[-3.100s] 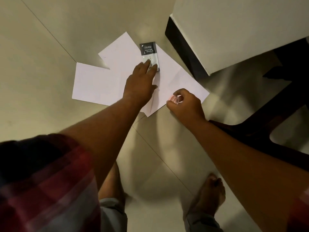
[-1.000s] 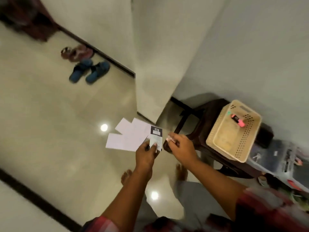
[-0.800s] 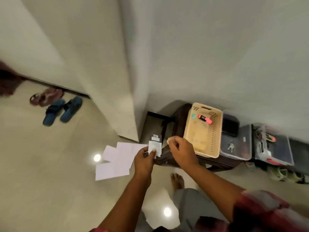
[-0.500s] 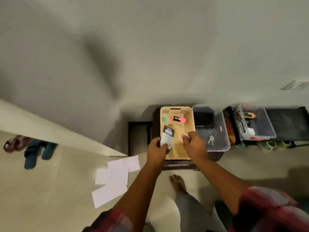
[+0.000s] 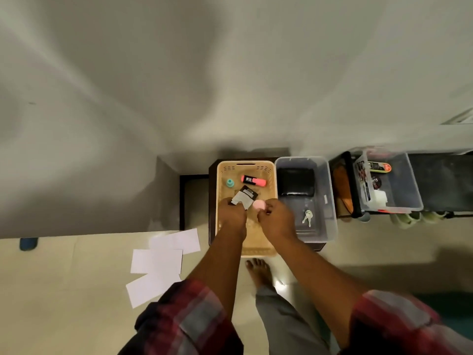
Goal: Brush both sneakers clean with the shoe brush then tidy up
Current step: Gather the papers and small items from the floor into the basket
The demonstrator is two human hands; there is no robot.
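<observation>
Beige plastic basket (image 5: 272,180) sits on a dark surface (image 5: 213,175), touching a clear bin (image 5: 330,201) that holds keys (image 5: 307,217) and a black pouch (image 5: 295,185). Left hand (image 5: 231,213) is over the basket, grip pinching a tilted grey-and-black sachet (image 5: 244,197). Right hand (image 5: 276,219) is just beside it, grip curled, pinching a small pink round piece (image 5: 259,205). Both items are over the basket's middle, near a pink highlighter (image 5: 253,180) and a teal cap (image 5: 229,182) at its far end. White paper sheets (image 5: 158,260) overlap on the floor, left of the surface.
</observation>
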